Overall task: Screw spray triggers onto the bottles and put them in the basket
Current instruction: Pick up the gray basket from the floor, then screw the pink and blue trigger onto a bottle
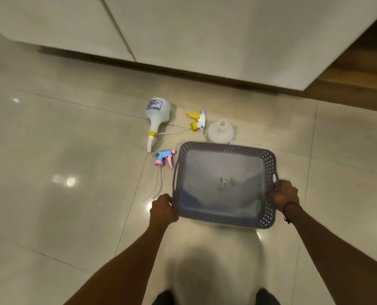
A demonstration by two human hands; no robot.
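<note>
There are two bottles, two loose spray triggers and one basket, all on the floor. The first bottle (155,114) is white with a printed label; it lies on its side and already has a trigger with a yellow collar on its neck. The second bottle (221,131) is translucent, stands upright and its mouth is open, with no trigger on it. One loose trigger is yellow and white (197,120) and lies between the two bottles. The other loose trigger is blue and pink (164,159) and lies just beside the left wall of the basket, with its thin tube running toward the person.

The basket (268,164) is grey, with perforated walls, and no bottle is inside it. The left hand (163,209) is closed on the near left corner of the basket, and the right hand (284,194) is closed on the right side near the handle. The right wrist wears a dark band (290,209). Both bottles and both triggers lie beyond the basket or to its left, apart from the hands.

The floor (62,150) is of large glossy cream tiles that reflect ceiling lights. Behind the things stand pale cabinet doors (183,29) with a dark plinth below.
</note>
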